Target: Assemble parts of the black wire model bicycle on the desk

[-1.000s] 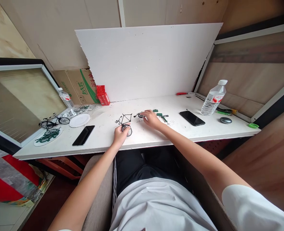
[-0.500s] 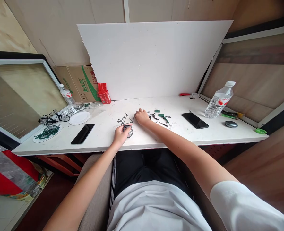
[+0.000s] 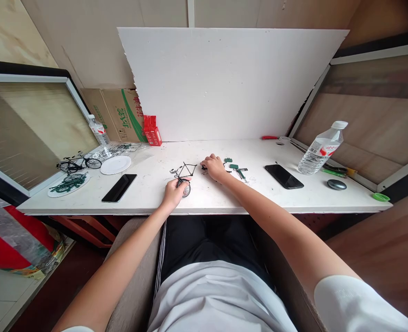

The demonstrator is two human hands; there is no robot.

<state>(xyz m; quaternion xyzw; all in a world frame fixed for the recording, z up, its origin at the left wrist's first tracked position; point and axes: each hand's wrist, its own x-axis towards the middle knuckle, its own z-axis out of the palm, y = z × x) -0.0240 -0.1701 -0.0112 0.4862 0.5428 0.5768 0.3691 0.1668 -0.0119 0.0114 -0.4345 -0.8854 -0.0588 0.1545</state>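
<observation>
My left hand (image 3: 174, 192) is closed on the front part of a small black model bicycle frame (image 3: 186, 170), whose spoked wheel (image 3: 186, 189) shows beside my fingertips. The frame points away from me, with thin handlebar-like parts to its left. To the right of the frame, my right hand (image 3: 214, 166) is down at the table with its fingers bent over small black parts (image 3: 204, 167); what it pinches, if anything, is too small to make out. Several green pieces (image 3: 234, 166) lie just right of that hand.
Assembled model bicycle (image 3: 79, 163), white disc (image 3: 115, 164), green parts on another disc (image 3: 68, 183) and a phone (image 3: 119, 188) are at left. Second phone (image 3: 284, 176), water bottle (image 3: 323, 147), grey oval object (image 3: 336, 184) and green ring (image 3: 381, 197) are at right.
My right hand has moved right, off the bicycle frame and onto the small black parts. My left hand stays on the bicycle's front. The camera view has shifted slightly.
</observation>
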